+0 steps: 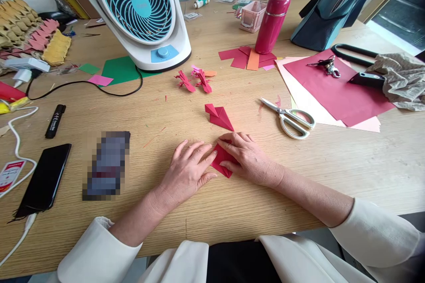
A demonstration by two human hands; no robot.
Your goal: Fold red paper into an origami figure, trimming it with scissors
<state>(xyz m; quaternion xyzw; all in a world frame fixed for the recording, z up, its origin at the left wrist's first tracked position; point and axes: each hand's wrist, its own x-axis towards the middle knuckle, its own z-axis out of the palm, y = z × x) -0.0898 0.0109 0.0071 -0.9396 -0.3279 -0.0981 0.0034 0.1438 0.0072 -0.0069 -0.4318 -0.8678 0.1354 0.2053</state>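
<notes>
A small folded piece of red paper (223, 156) lies flat on the table in front of me. My right hand (249, 158) holds it down from the right, thumb on its surface and fingers curled over its upper part, hiding some of it. From the left, my left hand (191, 166) rests on the tabletop with fingers spread, its index fingertip touching the paper's left edge. Just beyond sits a second folded red paper (219, 116), with a raised flap at its left. Farther back are two small red folded figures, one on the left (185, 82) and one on the right (203, 81).
White-handled scissors (288, 117) lie right of my hands. Red sheets (338, 84) with keys on top are farther right. A fan (142, 13) and a red flask (272, 24) stand at the back. Left are a black phone (44, 179), a blurred-out device (108, 166) and a marker (55, 121).
</notes>
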